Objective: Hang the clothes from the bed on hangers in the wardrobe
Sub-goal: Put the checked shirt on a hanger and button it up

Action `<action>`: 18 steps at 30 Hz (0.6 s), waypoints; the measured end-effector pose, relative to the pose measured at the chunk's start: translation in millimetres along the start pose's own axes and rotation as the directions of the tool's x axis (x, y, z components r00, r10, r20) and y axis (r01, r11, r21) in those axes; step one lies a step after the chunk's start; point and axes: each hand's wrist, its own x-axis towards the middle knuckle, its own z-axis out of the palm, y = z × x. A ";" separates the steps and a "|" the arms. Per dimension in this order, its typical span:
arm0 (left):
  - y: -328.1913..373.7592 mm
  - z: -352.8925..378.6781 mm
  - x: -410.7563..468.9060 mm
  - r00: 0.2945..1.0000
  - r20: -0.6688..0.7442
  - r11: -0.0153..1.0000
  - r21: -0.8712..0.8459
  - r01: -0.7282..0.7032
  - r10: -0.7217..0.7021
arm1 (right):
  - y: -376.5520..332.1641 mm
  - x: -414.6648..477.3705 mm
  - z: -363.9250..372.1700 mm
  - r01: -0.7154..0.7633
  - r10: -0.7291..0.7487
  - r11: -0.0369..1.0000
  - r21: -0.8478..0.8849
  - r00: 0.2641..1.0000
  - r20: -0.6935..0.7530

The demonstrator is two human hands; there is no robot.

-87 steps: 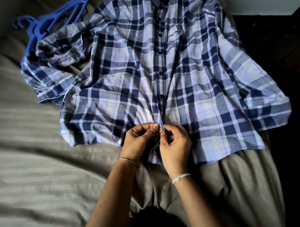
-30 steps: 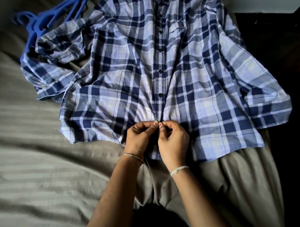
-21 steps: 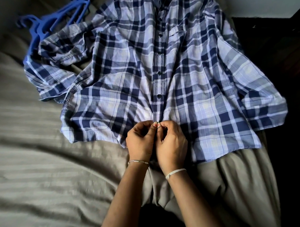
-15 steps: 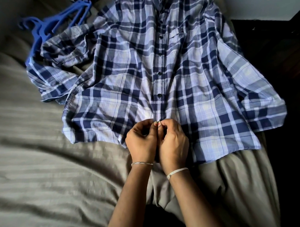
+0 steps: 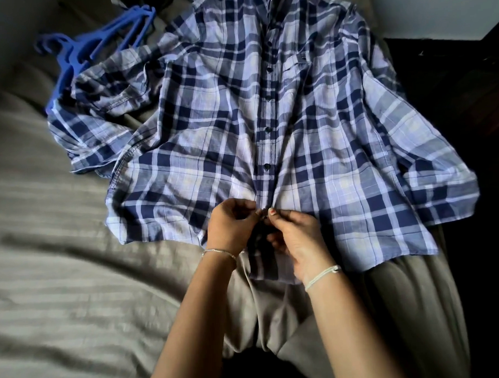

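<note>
Parted slightly since a moment ago, left hand (image 5: 231, 226) and right hand (image 5: 298, 235) both pinch the plaid shirt (image 5: 326, 146) at its placket (near the hem).

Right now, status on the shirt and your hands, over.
Left hand and right hand pinching plaid shirt placket near hem. Shirt flat on bed, not yet hung. Blue hangers partly under its sleeve.
</note>
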 end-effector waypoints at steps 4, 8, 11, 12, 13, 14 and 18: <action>20.7 0.6 16.9 0.969 -0.126 0.919 0.362 -0.154 0.212 | -7.9 28.6 4.8 0.280 -0.343 0.876 -0.392 0.934 -0.100; 44.6 7.5 51.1 0.934 -0.136 0.877 0.410 -0.250 0.330 | -32.6 57.5 17.0 0.415 -0.627 0.639 -0.648 0.769 -0.126; 66.2 15.3 88.7 0.895 -0.115 0.807 0.493 -0.325 0.431 | -56.9 86.2 27.7 0.483 -0.726 0.532 -0.696 0.683 -0.081; 76.1 18.3 103.6 0.883 -0.099 0.783 0.516 -0.348 0.458 | -67.2 99.6 30.9 0.501 -0.758 0.476 -0.723 0.650 -0.049; 84.4 20.6 116.2 0.879 -0.080 0.767 0.529 -0.363 0.471 | -76.5 109.8 33.2 0.510 -0.787 0.415 -0.753 0.616 -0.017; 95.2 23.2 130.9 0.879 -0.061 0.759 0.534 -0.372 0.474 | -88.2 123.2 35.4 0.515 -0.814 0.347 -0.784 0.581 0.022; 128.0 30.2 187.0 0.842 0.090 0.686 0.538 -0.491 0.532 | -133.1 176.7 43.5 0.519 -0.810 0.188 -0.834 0.562 0.167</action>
